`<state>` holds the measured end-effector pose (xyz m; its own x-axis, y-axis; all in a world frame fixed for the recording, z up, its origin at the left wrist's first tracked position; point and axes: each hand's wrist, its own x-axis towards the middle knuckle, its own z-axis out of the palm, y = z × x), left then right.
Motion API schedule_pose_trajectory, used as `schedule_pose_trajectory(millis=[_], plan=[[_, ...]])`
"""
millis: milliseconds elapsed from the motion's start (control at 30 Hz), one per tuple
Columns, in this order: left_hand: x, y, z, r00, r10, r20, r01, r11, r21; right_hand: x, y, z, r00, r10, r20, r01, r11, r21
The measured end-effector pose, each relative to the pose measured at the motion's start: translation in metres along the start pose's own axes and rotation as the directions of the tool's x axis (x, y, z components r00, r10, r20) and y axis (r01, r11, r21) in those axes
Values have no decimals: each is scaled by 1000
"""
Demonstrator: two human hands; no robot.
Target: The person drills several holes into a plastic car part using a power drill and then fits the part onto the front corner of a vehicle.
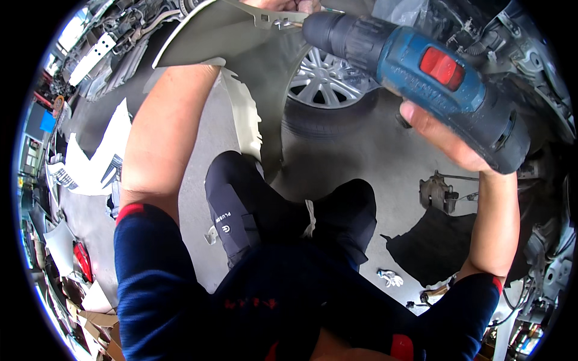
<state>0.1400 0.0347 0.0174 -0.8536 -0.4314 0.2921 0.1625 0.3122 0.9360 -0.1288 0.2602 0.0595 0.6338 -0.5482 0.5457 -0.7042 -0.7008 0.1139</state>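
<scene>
My right hand [442, 135] is wrapped round the handle of a blue and black cordless drill [415, 63] with a red switch. The drill points left, and its bit meets the upper edge of a grey-green car fender [256, 63] beside small holes and a shiny metal bit of hardware [283, 24]. My left forearm passes behind the fender. Above its top edge my left hand [283, 5] shows in part, with bent fingers gripping the panel near the drill tip. The rest of that hand is cut off or hidden. The fender's lower end hangs by my knees.
A wheel with a silver rim [325, 78] lies on the floor beyond the fender. Car body parts stand on both sides. White panel pieces [90, 159] lie at left, a dark mat [430, 246] and a glove [390, 278] at right. Cardboard [99, 331] sits lower left.
</scene>
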Motion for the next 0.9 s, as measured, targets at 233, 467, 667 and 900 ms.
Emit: schedule_pose_trajectory(millis=[233, 467, 667, 900], plan=[[4, -4, 0, 981, -191, -38, 181, 965, -193, 0, 1, -1, 997, -22, 71, 30, 994, -109], [6, -6, 1, 972, -235, 25, 225, 887, -403, 7, 0, -6, 942, 278, 189, -308, 939, 155], [17, -15, 1, 963, -246, -107, 176, 879, -442, 17, -9, -19, 883, 357, 305, -445, 845, 298], [12, -7, 10, 984, -157, -81, 110, 905, -412, 32, -17, -19, 857, 390, 337, -498, 796, 345]])
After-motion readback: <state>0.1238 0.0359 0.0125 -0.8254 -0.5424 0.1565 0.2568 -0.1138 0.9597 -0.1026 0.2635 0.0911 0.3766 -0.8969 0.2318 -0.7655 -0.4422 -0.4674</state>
